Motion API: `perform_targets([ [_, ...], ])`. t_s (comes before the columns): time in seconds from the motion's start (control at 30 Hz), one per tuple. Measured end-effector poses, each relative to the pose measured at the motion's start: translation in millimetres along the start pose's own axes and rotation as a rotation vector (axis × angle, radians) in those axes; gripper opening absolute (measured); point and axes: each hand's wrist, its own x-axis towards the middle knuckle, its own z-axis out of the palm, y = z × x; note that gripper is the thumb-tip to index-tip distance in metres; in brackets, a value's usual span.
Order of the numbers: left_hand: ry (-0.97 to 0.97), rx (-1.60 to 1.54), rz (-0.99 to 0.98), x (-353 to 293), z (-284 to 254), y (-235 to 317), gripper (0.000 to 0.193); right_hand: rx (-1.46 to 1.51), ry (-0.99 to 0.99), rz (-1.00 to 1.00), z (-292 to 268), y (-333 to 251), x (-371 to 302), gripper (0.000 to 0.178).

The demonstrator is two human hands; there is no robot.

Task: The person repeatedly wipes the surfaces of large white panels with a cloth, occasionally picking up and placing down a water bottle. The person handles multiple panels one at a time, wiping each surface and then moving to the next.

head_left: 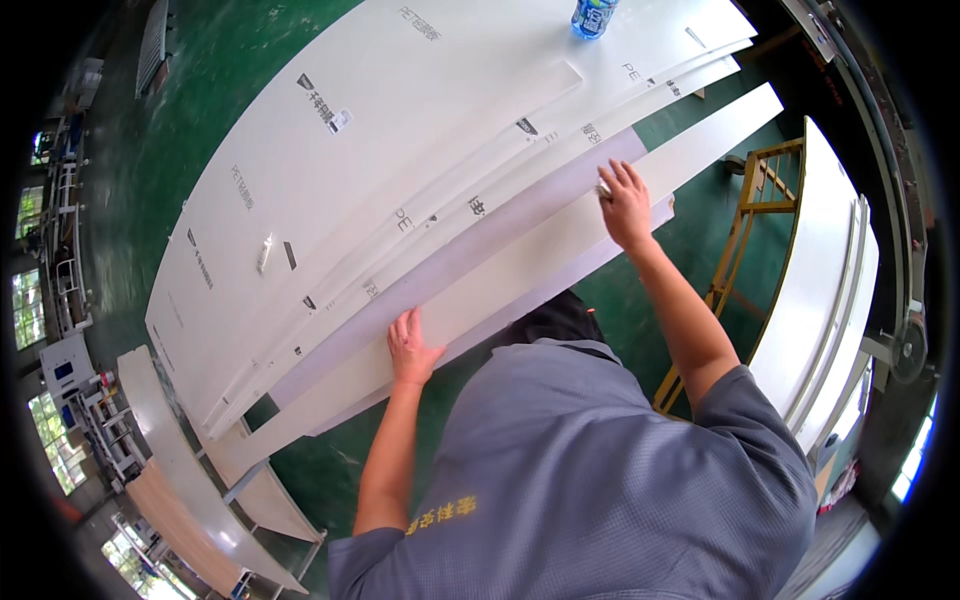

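A long narrow off-white strip (515, 258) lies slantwise in front of me, over a pale lilac sheet (455, 268) that shows along both its long sides. My left hand (411, 347) rests on the strip toward its left part, fingers stretched and thumb apart. Farther right, my right hand (627, 205) is over the strip with its fingers bent. Something small and dark shows at its thumb side; its kind is too small to make out. Beyond the lilac sheet are stacked long white strips (520, 150) with printed film, along a large white board (330, 180).
A blue-labelled bottle (593, 18) stands on the large board. A small white packet-like item (265, 253) lies there too. At right, a yellow metal frame (740, 235) stands by leaning white panels (815, 260). Curved boards (185, 470) stand at lower left. The floor (190, 110) is green.
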Motion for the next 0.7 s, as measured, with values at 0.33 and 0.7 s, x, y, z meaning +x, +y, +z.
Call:
perform_targets([
  [0.33, 0.016, -0.124, -0.006, -17, 6, -7, 0.102, 0.08, -0.455, -0.143, 66, -79, -60, 0.086],
  [0.7, -0.002, -0.111, 0.081, -15, 11, -21, 0.104, 0.299, -0.474, -0.457, 91, -204, -116, 0.089],
])
